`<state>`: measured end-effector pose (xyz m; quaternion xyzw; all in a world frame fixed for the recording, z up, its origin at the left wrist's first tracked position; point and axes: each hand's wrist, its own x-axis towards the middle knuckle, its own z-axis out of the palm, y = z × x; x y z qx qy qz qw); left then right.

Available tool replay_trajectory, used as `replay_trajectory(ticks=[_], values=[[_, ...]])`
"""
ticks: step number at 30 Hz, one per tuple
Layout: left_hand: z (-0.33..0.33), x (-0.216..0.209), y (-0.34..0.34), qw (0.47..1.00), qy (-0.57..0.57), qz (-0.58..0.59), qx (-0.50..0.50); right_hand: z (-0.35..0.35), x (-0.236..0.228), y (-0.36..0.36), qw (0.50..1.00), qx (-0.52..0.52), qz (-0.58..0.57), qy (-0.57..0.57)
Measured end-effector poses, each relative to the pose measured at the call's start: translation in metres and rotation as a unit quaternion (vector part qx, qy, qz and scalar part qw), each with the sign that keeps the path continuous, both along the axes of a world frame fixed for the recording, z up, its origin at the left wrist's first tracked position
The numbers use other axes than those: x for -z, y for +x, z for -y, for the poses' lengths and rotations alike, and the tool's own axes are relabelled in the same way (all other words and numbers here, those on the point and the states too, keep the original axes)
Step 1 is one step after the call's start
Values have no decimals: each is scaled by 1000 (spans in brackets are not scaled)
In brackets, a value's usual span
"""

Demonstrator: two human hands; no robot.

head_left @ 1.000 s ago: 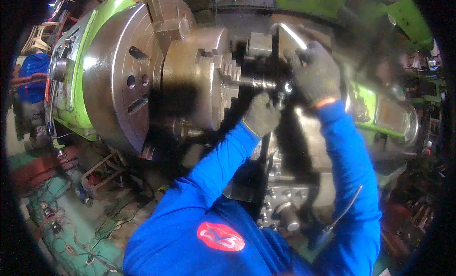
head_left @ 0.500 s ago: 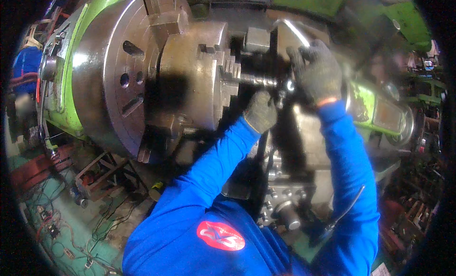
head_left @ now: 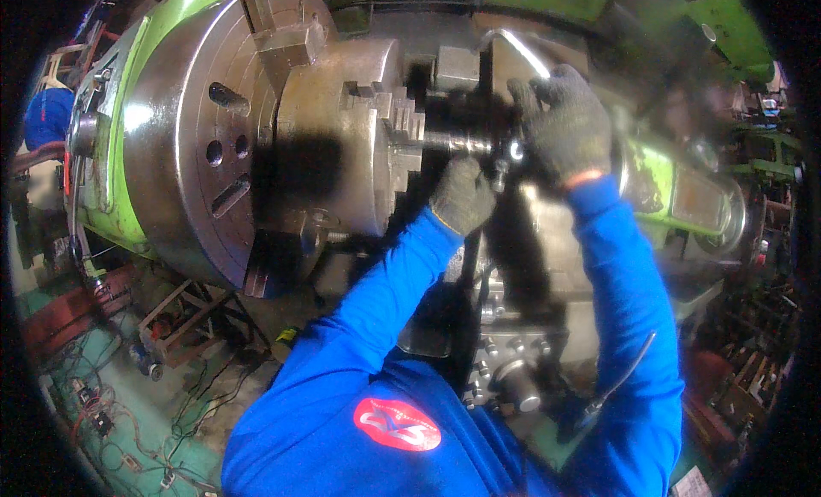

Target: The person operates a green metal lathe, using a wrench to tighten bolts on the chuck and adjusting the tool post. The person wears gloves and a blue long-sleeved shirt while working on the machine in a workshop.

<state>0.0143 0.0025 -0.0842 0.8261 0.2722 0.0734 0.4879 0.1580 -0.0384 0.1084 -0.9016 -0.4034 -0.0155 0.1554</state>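
My left hand [head_left: 463,196], in a dark grey work glove, is closed just below a shiny round metal bar [head_left: 459,144] in front of the lathe chuck [head_left: 333,138]. What its fingers hold is hidden. A small bright metal fitting [head_left: 502,170] shows beside its fingertips. To the right, my right hand [head_left: 568,127] wears a similar glove, its fingers curled, with whatever they hold out of sight. A bent, bright rod [head_left: 520,49] runs down to its fingertips; whether it is gripped I cannot tell. Stepped jaws [head_left: 406,138] stand on the chuck, close to my left hand.
At the left, a large slotted faceplate [head_left: 201,146] is on the green headstock [head_left: 111,172]. A metal block [head_left: 457,69] lies behind the bar. A green machine part [head_left: 650,176] stands right of my right hand. Cables [head_left: 107,420] lie on the floor at lower left.
My left hand has come slightly closer to the bar, beside the small fitting. My right hand stays curled at the bright rod's end. The whole view has shifted a little.
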Motion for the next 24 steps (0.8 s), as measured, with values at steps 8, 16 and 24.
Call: replay_trajectory(ticks=[8, 16, 24], values=[[11, 22, 7, 988, -68, 131, -39, 0, 0, 1, 1000, -3, 12, -9], [10, 38, 10, 975, -121, 183, -35, 0, 3, 0, 1000, 7, 10, 21], [12, -31, 2, 940, -282, 177, -78, 0, 3, 2, 1000, -3, 18, 9]])
